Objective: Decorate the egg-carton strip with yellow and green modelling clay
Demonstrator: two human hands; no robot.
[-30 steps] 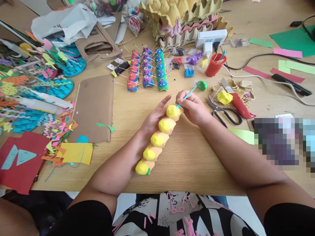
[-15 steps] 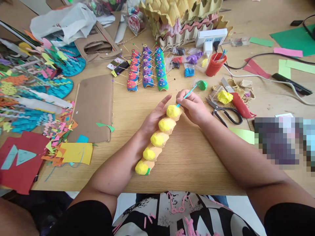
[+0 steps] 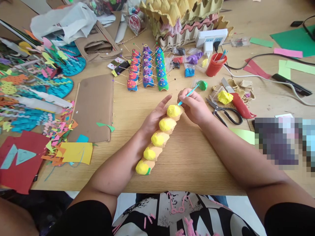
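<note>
A strip of egg carton [image 3: 165, 132] slants across the middle, its bumps capped with yellow clay and a small green patch on the nearest one. My left hand [image 3: 155, 117] holds it along the left side near the far end, one finger stretched out past it; part of the grip is hidden behind the strip. Between the fingertips of my right hand [image 3: 195, 106] is a thin blue modelling tool [image 3: 189, 94]. Its lower tip is beside the farthest yellow bump, and its upper end overlaps the lump of green clay [image 3: 202, 85] in view.
Three painted carton caterpillars [image 3: 147, 67] stand at the back. To the right lie scissors [image 3: 225, 111], yellow clay [image 3: 224, 97], a red-handled cutter [image 3: 242, 106] and a red cup [image 3: 216, 65]. Cardboard [image 3: 92, 108] and paper scraps are on the left. Egg trays [image 3: 182, 19] are stacked behind.
My right hand has moved slightly right and up, drawing the tool's tip off the top of the farthest yellow bump to its edge. The strip and my left hand hardly differ.
</note>
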